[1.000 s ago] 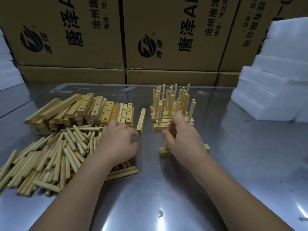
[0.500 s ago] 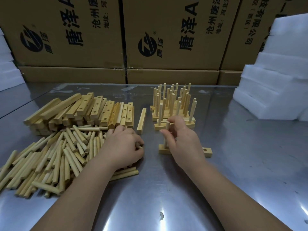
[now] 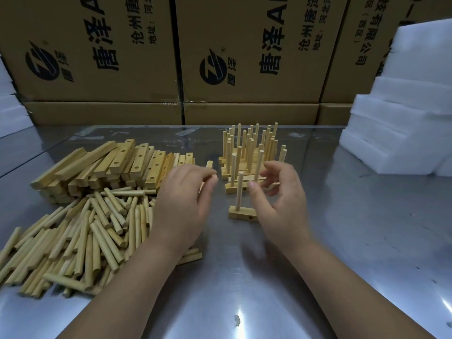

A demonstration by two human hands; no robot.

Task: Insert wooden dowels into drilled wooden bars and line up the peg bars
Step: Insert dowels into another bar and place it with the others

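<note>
The drilled bar (image 3: 242,214) sits on the desk (image 3: 342,241) near the finished peg bars (image 3: 249,155), one dowel (image 3: 239,192) upright in it. My right hand (image 3: 278,204) hangs loose and empty beside it, my left hand (image 3: 183,204) pinched on something I cannot make out. Unsteadied, the bar could tip at a nudge.

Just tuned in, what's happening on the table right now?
A person is pegging drilled bars. One dowel stands upright in the near bar; the right hand hovers open beside it, not touching. The left hand is raised by the loose dowel pile, fingertips pinched; what it holds is unclear. Finished peg bars stand behind.
</note>
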